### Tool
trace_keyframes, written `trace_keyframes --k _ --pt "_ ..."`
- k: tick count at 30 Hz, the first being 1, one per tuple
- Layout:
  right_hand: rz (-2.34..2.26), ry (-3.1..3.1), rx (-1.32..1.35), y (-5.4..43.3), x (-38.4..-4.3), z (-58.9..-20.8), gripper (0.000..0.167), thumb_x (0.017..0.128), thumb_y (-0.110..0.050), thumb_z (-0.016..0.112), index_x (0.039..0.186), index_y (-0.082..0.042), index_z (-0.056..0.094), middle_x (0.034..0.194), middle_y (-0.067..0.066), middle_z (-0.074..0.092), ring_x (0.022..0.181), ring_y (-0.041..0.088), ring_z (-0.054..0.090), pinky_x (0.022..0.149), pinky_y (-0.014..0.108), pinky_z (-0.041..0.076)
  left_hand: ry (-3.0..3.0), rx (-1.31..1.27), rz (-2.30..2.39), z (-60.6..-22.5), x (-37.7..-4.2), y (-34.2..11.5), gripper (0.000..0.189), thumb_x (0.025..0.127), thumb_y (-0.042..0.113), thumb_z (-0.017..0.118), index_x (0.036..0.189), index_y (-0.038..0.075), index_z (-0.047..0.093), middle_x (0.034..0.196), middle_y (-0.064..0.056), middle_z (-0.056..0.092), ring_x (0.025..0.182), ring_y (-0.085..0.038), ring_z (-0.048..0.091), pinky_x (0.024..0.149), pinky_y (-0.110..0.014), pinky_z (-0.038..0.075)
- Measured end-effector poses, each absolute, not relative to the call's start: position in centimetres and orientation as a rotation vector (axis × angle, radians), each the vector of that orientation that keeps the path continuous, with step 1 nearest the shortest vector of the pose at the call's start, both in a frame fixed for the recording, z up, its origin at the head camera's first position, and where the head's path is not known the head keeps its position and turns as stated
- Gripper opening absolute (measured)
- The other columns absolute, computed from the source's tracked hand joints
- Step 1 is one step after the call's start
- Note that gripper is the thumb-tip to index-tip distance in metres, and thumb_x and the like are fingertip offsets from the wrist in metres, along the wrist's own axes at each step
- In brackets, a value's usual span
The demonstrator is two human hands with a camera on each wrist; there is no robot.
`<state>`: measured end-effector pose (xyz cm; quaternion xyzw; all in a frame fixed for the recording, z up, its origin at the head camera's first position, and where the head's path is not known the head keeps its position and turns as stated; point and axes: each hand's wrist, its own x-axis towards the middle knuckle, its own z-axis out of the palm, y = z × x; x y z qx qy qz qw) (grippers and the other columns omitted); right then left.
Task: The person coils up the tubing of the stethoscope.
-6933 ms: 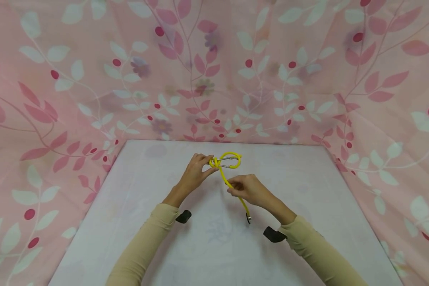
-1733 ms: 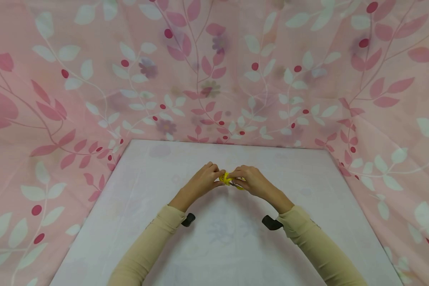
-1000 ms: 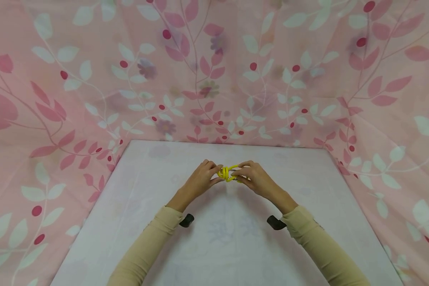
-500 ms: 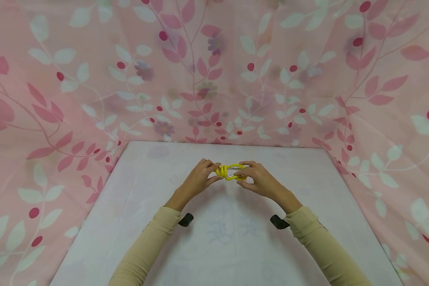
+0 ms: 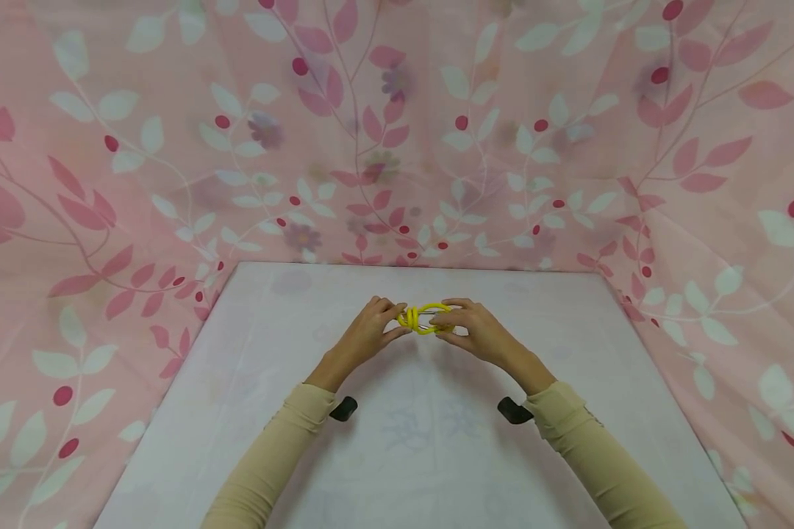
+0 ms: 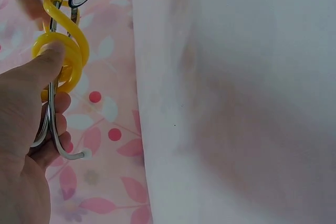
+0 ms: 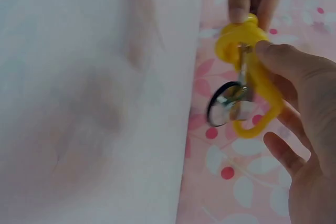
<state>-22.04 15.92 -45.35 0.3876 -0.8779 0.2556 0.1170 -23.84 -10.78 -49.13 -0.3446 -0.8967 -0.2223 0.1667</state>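
A stethoscope with yellow tubing point(image 5: 412, 318) is held in the air over the table, between both hands. Its tubing is wound in several turns around the metal ear tubes point(image 6: 50, 111). My left hand point(image 5: 364, 334) grips the wound end, thumb pressed on the coil in the left wrist view. One pale ear tip point(image 6: 86, 153) sticks out below those fingers. My right hand point(image 5: 481, 332) holds the other end, its thumb on the tubing beside the coil in the right wrist view. The round chestpiece point(image 7: 221, 111) hangs free near the tubing loop.
A white-covered table point(image 5: 403, 455) lies below the hands. Pink cloth with leaf patterns point(image 5: 397, 147) surrounds its back and sides. Dark wrist-camera mounts point(image 5: 344, 408) show under both sleeves.
Earlier, the right hand held a loose length of tubing with the chestpiece dangling; that length is now wound round the bundle. Over the last half second, the right fingers shift slightly left.
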Motion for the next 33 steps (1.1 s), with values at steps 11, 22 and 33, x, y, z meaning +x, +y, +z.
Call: trace_keyframes --k 11,22,33 --pt "0.843 -2.91 0.747 15.8 -22.7 -45.8 0.073 0.077 -0.047 0.08 0.136 -0.011 0.058 0.118 0.01 0.069 0.104 0.025 0.067 0.089 0.048 0.053 -2.522 -0.934 -0.599 -49.9 -23.6 -10.5 0.056 0.085 0.039 0.074 0.131 0.007 0.062 0.104 -0.004 0.062 0.095 -0.017 0.05 0.083 -0.027 0.05" --pt "0.963 -2.785 0.76 15.8 -22.9 -46.5 0.055 0.077 -0.033 0.085 0.124 -0.01 0.068 0.111 0.007 0.072 0.095 0.021 0.066 0.081 0.041 0.053 -2.56 -0.898 -0.579 -49.8 -23.3 -10.3 0.063 0.087 0.04 0.072 0.138 0.009 0.055 0.111 -0.005 0.062 0.107 -0.02 0.053 0.101 -0.033 0.049" --pt "1.014 -2.719 0.716 16.9 -23.2 -47.7 0.058 0.075 -0.026 0.086 0.127 -0.009 0.066 0.129 0.011 0.066 0.111 0.028 0.064 0.084 0.044 0.055 -2.761 -0.847 -0.922 -49.5 -23.7 -10.6 0.068 0.095 0.037 0.064 0.152 0.012 0.037 0.142 -0.012 0.052 0.143 -0.031 0.036 0.117 -0.047 0.032"
